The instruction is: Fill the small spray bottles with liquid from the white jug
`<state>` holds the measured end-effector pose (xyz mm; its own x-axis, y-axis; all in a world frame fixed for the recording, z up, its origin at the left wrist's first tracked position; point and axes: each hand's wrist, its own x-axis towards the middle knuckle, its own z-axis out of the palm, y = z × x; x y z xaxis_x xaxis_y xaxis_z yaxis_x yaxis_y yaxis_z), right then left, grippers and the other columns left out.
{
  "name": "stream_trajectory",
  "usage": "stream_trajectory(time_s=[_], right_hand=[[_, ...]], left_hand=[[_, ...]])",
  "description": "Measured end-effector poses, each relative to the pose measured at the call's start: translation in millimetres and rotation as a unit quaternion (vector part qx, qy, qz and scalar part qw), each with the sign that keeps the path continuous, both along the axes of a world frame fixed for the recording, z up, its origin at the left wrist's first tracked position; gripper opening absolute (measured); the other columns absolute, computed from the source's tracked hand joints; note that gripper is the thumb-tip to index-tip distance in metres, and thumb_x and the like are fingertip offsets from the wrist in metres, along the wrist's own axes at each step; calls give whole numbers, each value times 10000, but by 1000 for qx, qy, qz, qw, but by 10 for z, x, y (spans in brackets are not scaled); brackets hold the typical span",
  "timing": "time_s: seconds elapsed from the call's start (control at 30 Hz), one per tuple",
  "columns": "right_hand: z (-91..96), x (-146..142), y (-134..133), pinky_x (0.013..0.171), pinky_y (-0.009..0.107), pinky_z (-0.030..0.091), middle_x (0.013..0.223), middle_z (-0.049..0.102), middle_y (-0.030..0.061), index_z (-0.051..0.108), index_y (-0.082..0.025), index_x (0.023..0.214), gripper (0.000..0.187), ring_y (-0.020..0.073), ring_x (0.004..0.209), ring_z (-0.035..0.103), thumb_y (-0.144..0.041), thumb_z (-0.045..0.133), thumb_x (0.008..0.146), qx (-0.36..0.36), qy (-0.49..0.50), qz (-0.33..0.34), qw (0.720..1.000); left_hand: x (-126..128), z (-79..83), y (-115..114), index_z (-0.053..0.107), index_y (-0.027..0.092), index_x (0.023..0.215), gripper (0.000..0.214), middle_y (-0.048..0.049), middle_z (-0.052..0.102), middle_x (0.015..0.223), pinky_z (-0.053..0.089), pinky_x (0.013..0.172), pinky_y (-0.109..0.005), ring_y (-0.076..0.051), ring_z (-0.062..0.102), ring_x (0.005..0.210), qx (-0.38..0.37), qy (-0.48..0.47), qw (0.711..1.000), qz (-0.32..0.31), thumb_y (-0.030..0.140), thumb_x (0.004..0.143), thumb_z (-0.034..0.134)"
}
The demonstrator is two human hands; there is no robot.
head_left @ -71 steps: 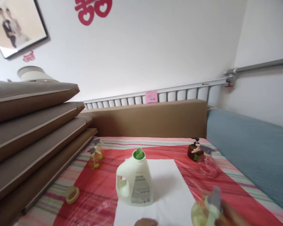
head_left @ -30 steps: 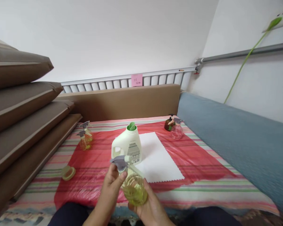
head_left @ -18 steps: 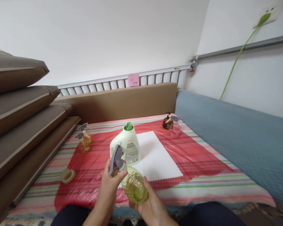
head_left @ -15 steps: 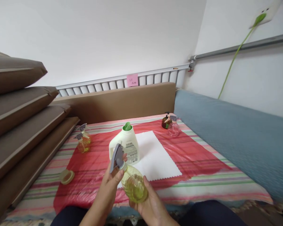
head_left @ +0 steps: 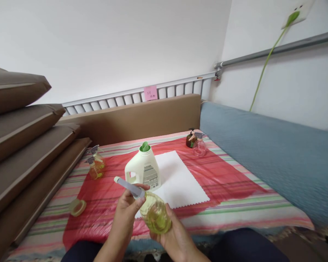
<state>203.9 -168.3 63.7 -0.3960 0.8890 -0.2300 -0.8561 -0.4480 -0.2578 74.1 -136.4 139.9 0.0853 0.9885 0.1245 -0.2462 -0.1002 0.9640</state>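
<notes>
A yellow see-through spray bottle (head_left: 156, 214) with some liquid low inside is held tilted in front of me. My right hand (head_left: 177, 234) wraps round the base and side of its body. At the neck, my left hand (head_left: 128, 207) is closed round the collar of the grey spray head (head_left: 130, 187), whose nozzle points up and left. Just behind stands a pale detergent jug (head_left: 147, 167), open at the top with a green spout inside. A white sheet with a scalloped edge (head_left: 177, 178) lies partly under the jug.
Two yellow-orange spray bottles (head_left: 96, 169) stand at the left, near a round greenish cap (head_left: 78, 207). A clear pink spray bottle (head_left: 199, 147) and a brown pump bottle (head_left: 190, 141) stand at the back right. Stacked brown cushions (head_left: 30, 153) border the left side.
The spray head has turned relative to the bottle, its nozzle end swinging to the left. Both hands stay on the bottle. My view has shifted slightly.
</notes>
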Motion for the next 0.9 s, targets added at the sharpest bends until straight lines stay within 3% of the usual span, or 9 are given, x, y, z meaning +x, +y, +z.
stream_trajectory(time_s=[0.07,0.17,0.27,0.37,0.5,0.73,0.8,0.9], right_hand=[[-2,0,0,613,274,462,957,698,89,602,-117,1059,408,193,799,644,-448,547,827,-3,5,0,1000],[-15,0,2,609,271,465,948,699,83,604,-119,1055,406,182,778,644,-449,550,824,-11,13,9,1000],[-18,-1,2,603,269,466,948,698,90,603,-111,1058,423,188,789,644,-457,552,820,-9,18,17,1000],[-15,-1,1,601,262,472,930,703,88,615,-106,1030,411,189,783,648,-453,563,814,-11,25,12,1000],[-48,9,9,604,259,482,937,703,86,601,-105,1058,422,184,773,650,-450,557,819,-23,24,18,999],[-153,26,32,596,269,497,962,697,102,581,-103,1086,451,192,784,653,-471,528,830,-27,35,22,999],[-159,25,33,593,274,500,952,698,102,580,-95,1087,464,189,760,653,-477,530,827,-30,36,23,999],[-140,30,34,596,273,498,942,699,102,585,-93,1080,471,189,750,653,-478,549,813,-32,36,22,999]], left_hand=[[46,0,-11,641,196,991,391,-112,625,1106,373,923,-440,-312,515,1091,8,-16,1000,21,334,635,723],[80,4,-23,578,238,1141,506,-112,553,1252,320,982,-458,-307,437,1197,-6,-46,999,-10,387,669,686],[56,7,-7,654,191,999,392,-131,649,1101,333,966,-465,-318,494,1138,-25,-43,999,-15,358,649,709],[17,16,15,676,170,889,297,-111,693,976,347,960,-454,-300,551,1068,8,-57,997,46,345,651,709],[-10,93,-16,652,190,926,261,-65,696,951,340,993,-419,-239,586,1019,81,-81,987,113,299,691,681],[-62,330,-151,633,195,958,278,-51,706,884,441,909,-398,-220,643,896,171,-75,962,200,271,694,673],[-70,334,-156,621,196,998,320,-60,706,914,435,919,-399,-227,634,928,173,-58,961,210,284,694,673],[-69,330,-152,644,179,926,300,-74,712,897,458,884,-404,-255,633,929,128,-15,977,169,279,652,711]])
